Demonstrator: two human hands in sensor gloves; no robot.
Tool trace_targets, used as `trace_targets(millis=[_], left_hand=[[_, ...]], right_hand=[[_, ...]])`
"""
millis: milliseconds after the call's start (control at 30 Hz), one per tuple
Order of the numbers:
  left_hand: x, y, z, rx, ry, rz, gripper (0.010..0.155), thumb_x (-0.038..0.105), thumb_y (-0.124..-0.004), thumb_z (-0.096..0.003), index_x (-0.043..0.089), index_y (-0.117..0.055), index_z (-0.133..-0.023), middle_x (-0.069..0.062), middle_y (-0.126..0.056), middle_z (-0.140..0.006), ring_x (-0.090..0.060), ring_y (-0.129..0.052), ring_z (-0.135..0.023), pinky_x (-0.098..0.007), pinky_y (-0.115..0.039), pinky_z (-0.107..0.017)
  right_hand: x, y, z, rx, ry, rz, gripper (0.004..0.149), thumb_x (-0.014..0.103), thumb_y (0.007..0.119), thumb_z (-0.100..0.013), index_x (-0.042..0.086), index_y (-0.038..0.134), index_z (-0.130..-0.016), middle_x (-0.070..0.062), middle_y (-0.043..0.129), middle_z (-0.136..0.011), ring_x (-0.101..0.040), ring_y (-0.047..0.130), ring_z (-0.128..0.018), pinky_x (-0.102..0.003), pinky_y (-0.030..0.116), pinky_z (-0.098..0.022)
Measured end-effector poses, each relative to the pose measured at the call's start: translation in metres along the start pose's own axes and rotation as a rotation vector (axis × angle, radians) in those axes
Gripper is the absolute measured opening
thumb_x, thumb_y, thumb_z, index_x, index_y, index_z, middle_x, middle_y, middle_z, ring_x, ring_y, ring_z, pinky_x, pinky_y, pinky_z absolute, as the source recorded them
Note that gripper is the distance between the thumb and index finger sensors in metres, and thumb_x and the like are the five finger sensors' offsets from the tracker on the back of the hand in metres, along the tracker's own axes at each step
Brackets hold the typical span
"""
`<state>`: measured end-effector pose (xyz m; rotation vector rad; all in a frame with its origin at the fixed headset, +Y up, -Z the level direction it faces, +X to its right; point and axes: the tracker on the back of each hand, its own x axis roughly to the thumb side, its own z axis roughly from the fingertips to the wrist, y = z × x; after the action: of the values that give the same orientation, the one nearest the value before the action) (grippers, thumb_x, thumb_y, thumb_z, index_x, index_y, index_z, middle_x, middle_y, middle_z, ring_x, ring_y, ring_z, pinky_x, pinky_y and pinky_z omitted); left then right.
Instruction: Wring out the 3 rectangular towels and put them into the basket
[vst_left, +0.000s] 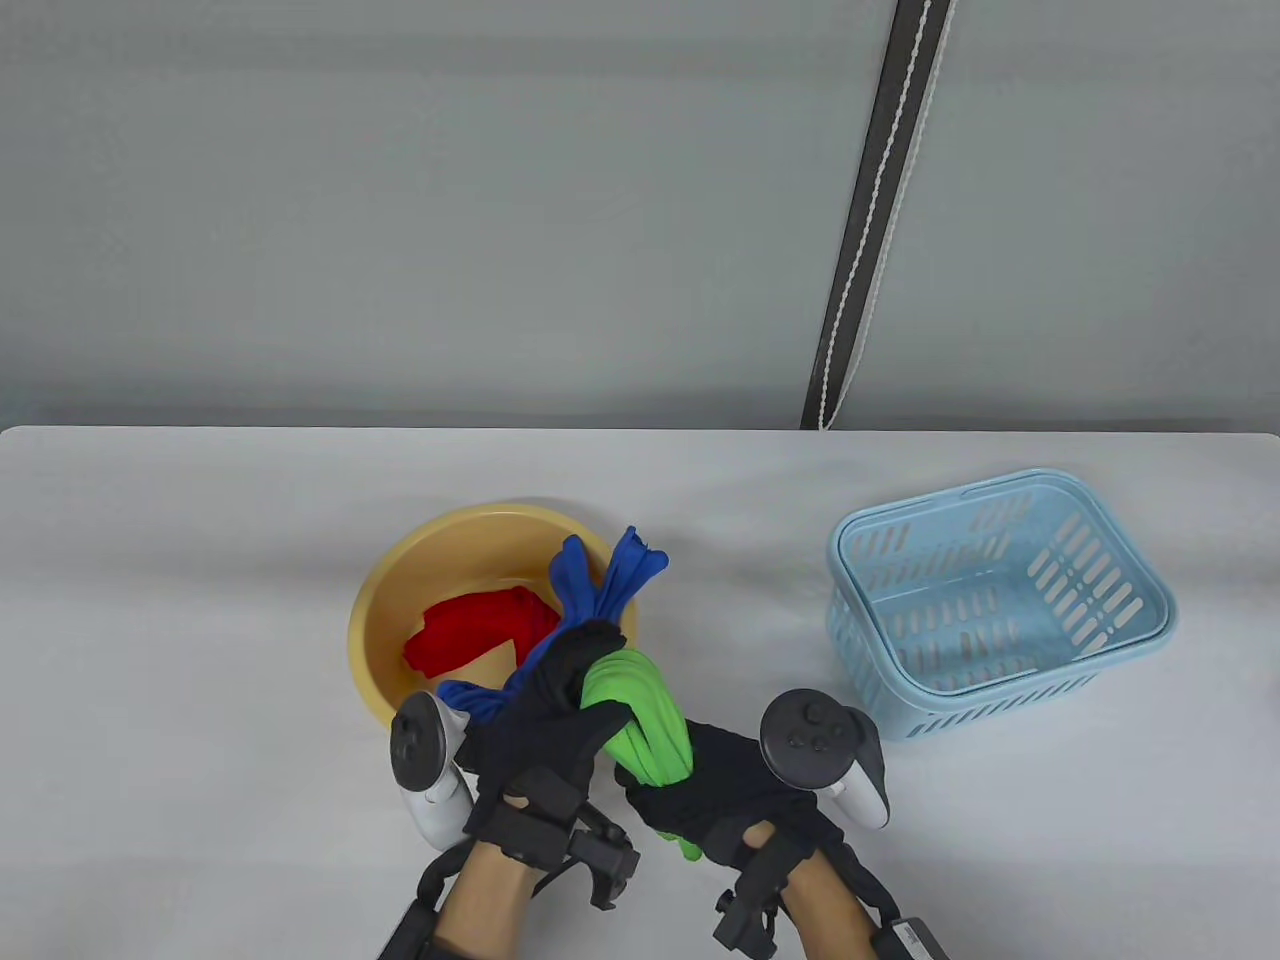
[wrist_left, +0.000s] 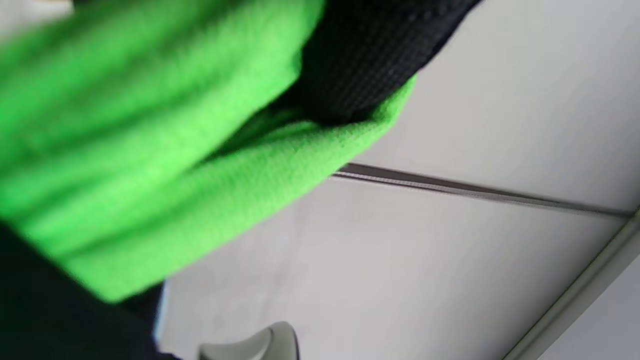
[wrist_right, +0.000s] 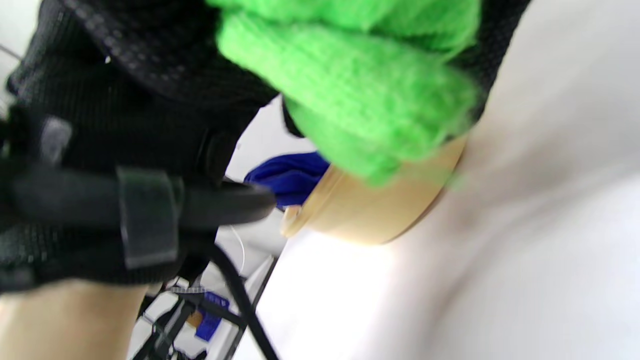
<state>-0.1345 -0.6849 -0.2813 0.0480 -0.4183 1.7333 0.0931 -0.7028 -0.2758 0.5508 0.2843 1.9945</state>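
Note:
A twisted green towel (vst_left: 640, 715) is held between both hands over the near rim of the yellow basin (vst_left: 400, 585). My left hand (vst_left: 560, 700) grips its upper end, and my right hand (vst_left: 715, 795) grips its lower end. The towel fills the left wrist view (wrist_left: 150, 150) and the right wrist view (wrist_right: 360, 85), wrapped by black gloved fingers (wrist_left: 360, 55). A red towel (vst_left: 480, 630) lies inside the basin. A blue towel (vst_left: 600, 590) drapes over the basin's right rim. The light blue basket (vst_left: 1000, 600) stands empty at the right.
The basin's outer wall (wrist_right: 370, 210) and a bit of blue towel (wrist_right: 290, 175) show in the right wrist view. A dark strap (vst_left: 880, 210) hangs down the grey wall behind the white table (vst_left: 200, 560).

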Motion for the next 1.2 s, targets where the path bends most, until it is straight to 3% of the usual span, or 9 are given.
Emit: trace_targets(millis=[200,333,500,633,833,900,967,1100,1200], left_hand=[[0.011,0.013,0.001,0.029,-0.048,-0.165,0.059,0.033,-0.096,-0.0486,0.023,-0.073,-0.102,-0.011,-0.094,-0.086,-0.036,-0.099,-0.069,-0.055,-0.085,-0.054],[0.019,0.018,0.003,0.044,-0.053,-0.349,0.060,0.035,-0.096,-0.0483,0.023,-0.072,-0.102,-0.010,-0.094,-0.087,-0.036,-0.099,-0.070,-0.057,-0.083,-0.055],[0.029,0.003,0.012,0.017,-0.162,-0.763,0.062,0.037,-0.091,-0.0506,0.022,-0.067,-0.106,-0.015,-0.087,-0.098,-0.040,-0.093,-0.077,-0.060,-0.079,-0.058],[0.040,-0.018,0.021,-0.158,-0.328,-1.178,0.080,0.042,-0.088,-0.0509,0.024,-0.044,-0.115,-0.017,-0.049,-0.121,-0.047,-0.064,-0.103,-0.068,-0.061,-0.070],[0.027,-0.066,0.037,-0.455,-0.533,-1.794,0.106,0.052,-0.094,-0.0428,0.029,-0.020,-0.116,-0.012,-0.023,-0.125,-0.044,-0.036,-0.113,-0.071,-0.044,-0.077],[0.018,-0.074,0.039,-0.491,-0.561,-1.926,0.109,0.055,-0.094,-0.0412,0.030,-0.019,-0.116,-0.011,-0.028,-0.125,-0.044,-0.038,-0.113,-0.072,-0.045,-0.076],[0.013,-0.076,0.038,-0.459,-0.584,-1.932,0.107,0.053,-0.096,-0.0405,0.028,-0.025,-0.116,-0.008,-0.052,-0.121,-0.042,-0.055,-0.111,-0.071,-0.052,-0.075],[0.013,-0.072,0.034,-0.378,-0.589,-1.840,0.082,0.048,-0.098,-0.0424,0.030,-0.053,-0.108,-0.003,-0.089,-0.092,-0.032,-0.094,-0.084,-0.063,-0.073,-0.067],[0.009,-0.065,0.030,-0.349,-0.533,-1.830,0.068,0.052,-0.095,-0.0431,0.031,-0.064,-0.100,-0.001,-0.096,-0.079,-0.029,-0.101,-0.069,-0.060,-0.080,-0.061]], right_hand=[[0.003,-0.008,0.003,0.036,-0.022,0.027,0.060,0.032,0.091,-0.052,0.015,0.062,-0.102,-0.011,0.094,-0.069,-0.024,0.102,-0.043,-0.050,0.088,-0.038],[0.008,-0.011,0.002,0.036,-0.002,0.116,0.068,0.044,0.098,-0.047,0.013,0.069,-0.100,-0.006,0.094,-0.061,-0.022,0.100,-0.038,-0.049,0.087,-0.035],[0.009,-0.016,0.004,-0.110,0.080,0.324,0.047,0.038,0.096,-0.049,0.013,0.082,-0.086,-0.002,0.097,-0.049,-0.018,0.100,-0.027,-0.045,0.089,-0.026],[0.002,-0.024,0.003,-0.068,0.161,0.290,0.043,0.037,0.095,-0.051,0.011,0.084,-0.083,-0.002,0.098,-0.046,-0.018,0.100,-0.022,-0.045,0.089,-0.022],[-0.003,-0.019,-0.004,0.167,0.212,0.144,0.042,0.038,0.094,-0.052,0.010,0.084,-0.083,-0.002,0.098,-0.046,-0.017,0.100,-0.022,-0.044,0.089,-0.021],[-0.001,-0.013,-0.005,0.257,0.204,0.051,0.042,0.038,0.094,-0.053,0.009,0.084,-0.083,-0.002,0.098,-0.046,-0.017,0.100,-0.022,-0.044,0.089,-0.021],[0.000,-0.009,-0.006,0.315,0.193,0.001,0.042,0.038,0.094,-0.053,0.009,0.085,-0.082,-0.002,0.098,-0.045,-0.017,0.100,-0.021,-0.044,0.089,-0.020],[-0.003,-0.005,-0.007,0.390,0.212,-0.115,0.040,0.038,0.094,-0.053,0.009,0.087,-0.080,-0.003,0.098,-0.044,-0.017,0.100,-0.020,-0.043,0.089,-0.019],[-0.003,-0.002,-0.008,0.390,0.229,-0.101,0.042,0.038,0.093,-0.053,0.007,0.086,-0.081,-0.003,0.098,-0.044,-0.016,0.099,-0.020,-0.043,0.089,-0.019]])
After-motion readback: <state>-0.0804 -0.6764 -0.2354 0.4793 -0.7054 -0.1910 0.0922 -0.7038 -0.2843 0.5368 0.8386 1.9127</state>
